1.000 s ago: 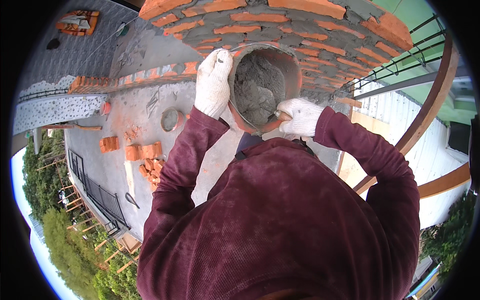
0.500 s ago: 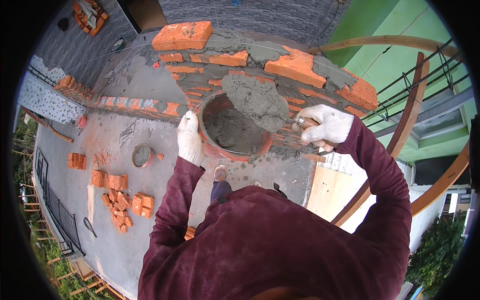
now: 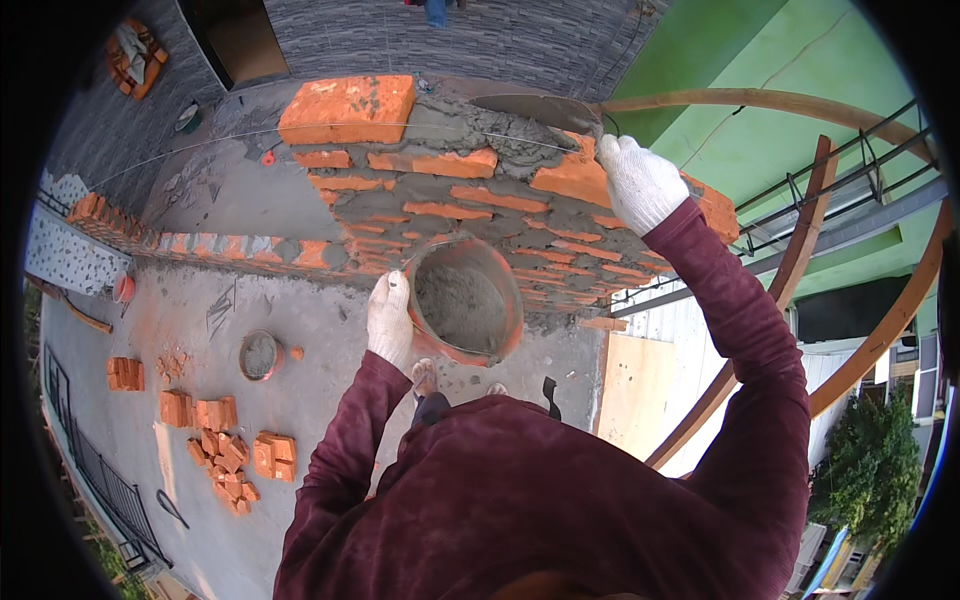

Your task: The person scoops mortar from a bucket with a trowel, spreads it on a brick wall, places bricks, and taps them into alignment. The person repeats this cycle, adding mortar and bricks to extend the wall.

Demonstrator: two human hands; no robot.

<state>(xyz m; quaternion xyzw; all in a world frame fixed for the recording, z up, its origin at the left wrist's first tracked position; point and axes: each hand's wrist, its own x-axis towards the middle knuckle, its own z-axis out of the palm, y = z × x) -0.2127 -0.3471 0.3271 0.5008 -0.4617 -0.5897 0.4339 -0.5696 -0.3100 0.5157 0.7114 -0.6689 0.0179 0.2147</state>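
My left hand [image 3: 390,312], in a white work glove, grips the rim of a reddish bucket [image 3: 514,312] of grey mortar [image 3: 460,305], held against the near face of the brick wall [image 3: 450,210]. Farther right and higher, my gloved right hand [image 3: 640,182] is closed around a trowel [image 3: 545,106], its handle mostly hidden. The blade lies tilted over the wall's top, along a bed of wet mortar [image 3: 515,142]. On that top course, to the left, sits an orange brick [image 3: 350,110]. A thin string line runs across the course.
Brick stacks [image 3: 215,412] and broken bricks [image 3: 228,465] lie on the floor at left, near a second mortar bucket [image 3: 261,356]. A lower brick wall [image 3: 230,248] extends left. At right are curved wooden poles [image 3: 800,225] and steel rebar [image 3: 860,190].
My right hand has moved up and away with the trowel, from over the bucket to the wall's top. The mortar heap has left the blade. My left hand still holds the bucket.
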